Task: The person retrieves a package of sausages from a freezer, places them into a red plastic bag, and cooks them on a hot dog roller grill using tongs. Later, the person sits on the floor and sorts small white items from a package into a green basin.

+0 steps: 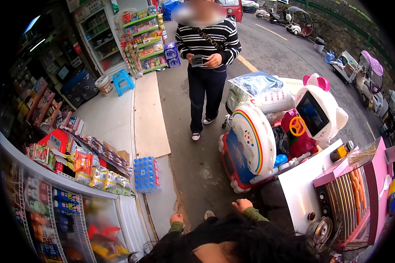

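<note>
My left hand (176,218), below a green ribbed cuff, hangs low with its fingers curled in. The nearest goods to it are a shrink-wrapped pack of water bottles (147,174) on the ground by the shop front. My right hand (242,204) is also curled, its cuff the same green, close to the base of a coin-operated kiddie ride (250,144). Nothing shows in either hand. To the right of that hand stands a white-topped counter (299,194) with a hot dog roller grill (344,197), several sausages on its rods.
A person in a striped sweater (208,39) stands ahead, holding a dark flat object (197,60). On the left are a snack display (82,164), a glass-fronted fridge (100,39) and a blue plastic stool (122,82). Parked scooters (299,23) line the road.
</note>
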